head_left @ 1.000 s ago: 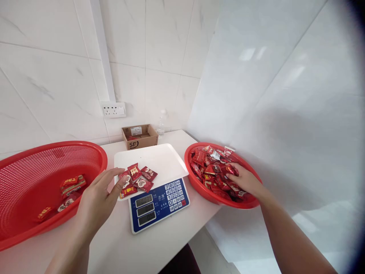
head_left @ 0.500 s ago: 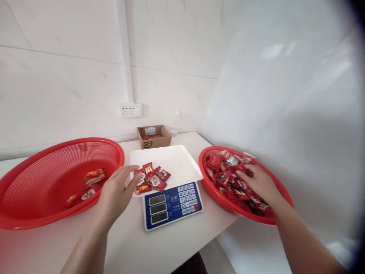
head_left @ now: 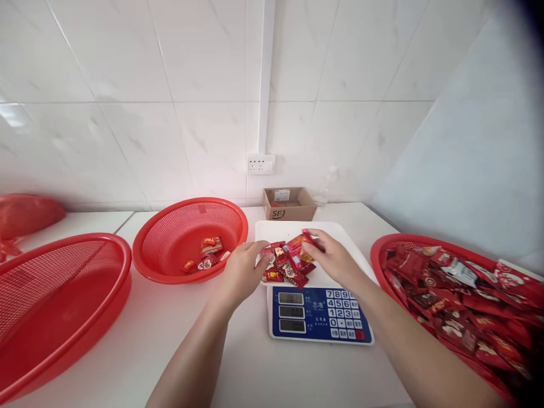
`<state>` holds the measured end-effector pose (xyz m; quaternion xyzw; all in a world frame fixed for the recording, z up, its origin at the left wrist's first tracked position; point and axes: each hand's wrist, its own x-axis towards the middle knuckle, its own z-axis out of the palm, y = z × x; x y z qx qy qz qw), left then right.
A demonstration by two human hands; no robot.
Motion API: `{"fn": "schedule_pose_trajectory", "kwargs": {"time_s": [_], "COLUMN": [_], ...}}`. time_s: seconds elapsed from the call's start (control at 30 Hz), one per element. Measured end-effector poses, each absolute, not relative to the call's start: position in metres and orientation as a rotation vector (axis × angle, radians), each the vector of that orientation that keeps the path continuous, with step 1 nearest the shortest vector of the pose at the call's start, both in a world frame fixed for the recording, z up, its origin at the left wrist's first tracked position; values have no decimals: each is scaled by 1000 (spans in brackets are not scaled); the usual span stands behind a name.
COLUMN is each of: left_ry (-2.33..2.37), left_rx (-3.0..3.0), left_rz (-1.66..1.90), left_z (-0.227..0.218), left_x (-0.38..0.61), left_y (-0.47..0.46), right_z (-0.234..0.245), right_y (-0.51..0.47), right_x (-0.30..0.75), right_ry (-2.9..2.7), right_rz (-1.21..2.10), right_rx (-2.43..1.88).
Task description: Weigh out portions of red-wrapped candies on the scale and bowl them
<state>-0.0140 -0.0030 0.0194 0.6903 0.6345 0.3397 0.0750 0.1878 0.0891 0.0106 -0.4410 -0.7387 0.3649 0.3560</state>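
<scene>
A blue and white digital scale (head_left: 321,328) stands on the table, with a pile of small red candy packets (head_left: 289,275) on its white tray (head_left: 340,255). My right hand (head_left: 329,255) is over the tray, its fingers closed on red wrapped candies (head_left: 300,249) just above the pile. At the tray's left edge is my left hand (head_left: 244,275), thumb and fingers apart around the near side of the pile; whether it touches a packet is unclear. To the right sits a red basket (head_left: 378,258) full of similar packets (head_left: 457,300).
Left of the scale, a red basket (head_left: 147,249) holds several packets. Another red basket (head_left: 121,272) stands further left, with a red bag (head_left: 32,215) behind it. A cardboard box (head_left: 293,213) and a clear bottle (head_left: 323,192) stand by the wall.
My right hand has moved left from the full basket to the tray, now gripping candies. My left hand stays by the tray. The view has turned left, showing another basket and the red bag.
</scene>
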Motion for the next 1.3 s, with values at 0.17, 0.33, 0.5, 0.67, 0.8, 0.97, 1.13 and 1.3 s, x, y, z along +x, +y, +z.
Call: {"fn": "schedule_pose_trajectory", "kwargs": {"time_s": [0.17,0.33,0.5,0.67,0.8,0.97,1.13,1.3], "left_ry": [1914,1917,1841,1722,1733,1701,1667,1507], "left_rx": [2065,2042,2087,2216,2238,2307,2433,2598], "left_rz": [1021,1055,1233,1326,1274,896,545,237], "left_z": [20,26,36,45,48,38,28,30], "left_x": [-16,-18,-15,-7,-2,-2,9,32], "left_y": [-3,-7,-18,-34,-40,-23,6,26], "right_z": [-2,8,7,-23,-29,-22,-25,-28], "right_y": [96,68,30,17,17,17,17,17], "right_x": [167,225,307,352,349,338,340,344], "right_ry": [-2158,-1983,-1806,-1841,-1846,-1895,-1885,-1918], "right_rz": [501,349,161,256,282,338,328,288], "right_rx": [-1126,-1278,-1768,-1962,-1939,-1937,-1917,-1868]}}
